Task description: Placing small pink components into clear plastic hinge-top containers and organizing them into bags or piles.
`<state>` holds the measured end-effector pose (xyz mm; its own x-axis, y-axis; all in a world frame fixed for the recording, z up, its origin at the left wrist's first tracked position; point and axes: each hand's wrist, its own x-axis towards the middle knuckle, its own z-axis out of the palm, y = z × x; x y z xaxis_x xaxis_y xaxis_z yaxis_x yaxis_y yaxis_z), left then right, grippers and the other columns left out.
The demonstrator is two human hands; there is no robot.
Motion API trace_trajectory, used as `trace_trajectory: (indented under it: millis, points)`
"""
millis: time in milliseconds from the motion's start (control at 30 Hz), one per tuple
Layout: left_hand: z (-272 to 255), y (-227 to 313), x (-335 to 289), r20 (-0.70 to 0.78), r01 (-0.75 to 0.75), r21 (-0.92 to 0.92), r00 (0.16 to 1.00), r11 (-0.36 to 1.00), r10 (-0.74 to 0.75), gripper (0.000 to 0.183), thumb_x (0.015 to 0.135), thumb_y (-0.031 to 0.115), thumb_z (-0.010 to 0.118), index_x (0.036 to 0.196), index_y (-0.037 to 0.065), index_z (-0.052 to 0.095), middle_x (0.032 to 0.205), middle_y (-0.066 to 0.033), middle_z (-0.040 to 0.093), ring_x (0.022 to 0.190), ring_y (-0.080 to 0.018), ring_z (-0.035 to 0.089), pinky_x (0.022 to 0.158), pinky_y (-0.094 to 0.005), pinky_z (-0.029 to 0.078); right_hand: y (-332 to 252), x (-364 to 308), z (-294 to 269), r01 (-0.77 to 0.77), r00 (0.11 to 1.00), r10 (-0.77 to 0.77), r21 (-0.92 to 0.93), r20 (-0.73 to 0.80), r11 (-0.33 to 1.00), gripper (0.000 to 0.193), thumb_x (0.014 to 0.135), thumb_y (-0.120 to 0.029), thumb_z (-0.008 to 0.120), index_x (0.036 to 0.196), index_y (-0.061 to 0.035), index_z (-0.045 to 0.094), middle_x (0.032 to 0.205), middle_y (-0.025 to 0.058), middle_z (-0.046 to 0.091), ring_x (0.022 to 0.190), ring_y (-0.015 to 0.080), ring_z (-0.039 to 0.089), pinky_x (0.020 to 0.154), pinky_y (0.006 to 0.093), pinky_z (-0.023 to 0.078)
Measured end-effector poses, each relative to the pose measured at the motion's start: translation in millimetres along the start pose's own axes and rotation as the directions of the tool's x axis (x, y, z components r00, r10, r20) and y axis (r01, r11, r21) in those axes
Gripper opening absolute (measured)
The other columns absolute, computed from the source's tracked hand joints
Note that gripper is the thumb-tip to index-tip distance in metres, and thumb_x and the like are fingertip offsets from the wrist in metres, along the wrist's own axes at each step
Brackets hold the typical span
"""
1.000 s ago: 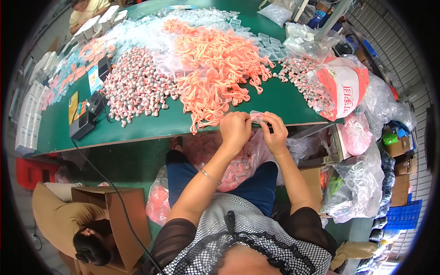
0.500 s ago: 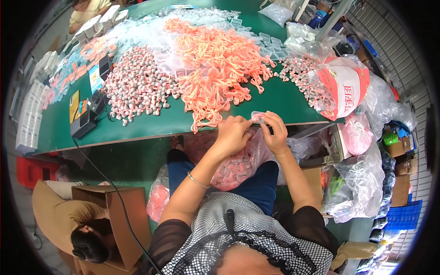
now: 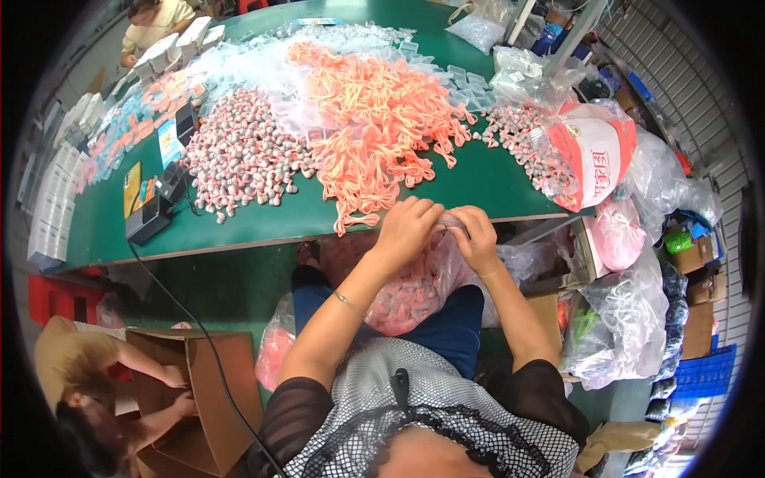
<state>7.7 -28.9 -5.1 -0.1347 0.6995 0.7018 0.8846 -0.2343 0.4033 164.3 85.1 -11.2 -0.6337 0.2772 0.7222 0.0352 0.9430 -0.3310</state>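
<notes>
Both my hands meet at the front edge of the green table, around a small clear plastic case [image 3: 452, 222]. My left hand [image 3: 408, 231] is closed, its fingertips pressed on the case's left side. My right hand [image 3: 478, 239] pinches the other side between thumb and fingers. The fingers cover most of the case, and what lies inside cannot be made out. Just beyond my left hand spreads a pile of orange looped cords [image 3: 374, 111]. To its left is a heap of small pink-and-grey rounded pieces [image 3: 243, 151].
A red-and-white bag [image 3: 594, 155] lies at right, beside more pink-and-grey pieces. Clear cases [image 3: 470, 84] lie behind the cords. A plastic bag of filled cases [image 3: 402, 299] sits at my lap. At lower left, a co-worker reaches into a cardboard box [image 3: 227, 390]. Another person sits far left.
The case has tipped and dropped slightly between my hands, now more covered by my fingers. My left hand has shifted onto it. The lower-left co-worker has leaned back, showing both arms in the box.
</notes>
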Motion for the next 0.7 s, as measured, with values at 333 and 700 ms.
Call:
trace_trajectory:
  millis: [333, 700]
  points:
    - [-26.8, 6.6, -14.8, 0.1, 0.069, -0.134, 0.993, 0.989, -0.055, 0.021, 0.081, 0.02, 0.069, 0.095, 0.005, 0.064, 0.08, -0.0108, 0.055, 0.076, -0.0308, 0.059, 0.064, -0.042, 0.049, -7.8, 30.2, -17.1, -0.201, 0.947, 0.119, 0.26, 0.299, 0.945, 0.024, 0.077, -0.008, 0.075, 0.099, -0.0019, 0.066, 0.092, 0.013, 0.064, 0.087, 0.0284, 0.063, 0.076, 0.0357, 0.051]
    - [64.0, -2.8, -142.8, 0.386, 0.285, 0.026, 0.881, 0.958, -0.272, 0.021, 0.08, 0.027, 0.071, 0.086, 0.007, 0.065, 0.086, -0.0125, 0.06, 0.08, -0.0319, 0.065, 0.067, -0.0433, 0.053, -8.1, 87.4, 69.8, 0.158, 0.973, -0.125, -0.162, 0.194, 0.974, 0.02, 0.078, -0.01, 0.073, 0.096, -0.0113, 0.067, 0.088, 0.004, 0.058, 0.089, 0.0247, 0.056, 0.079, 0.0389, 0.041]
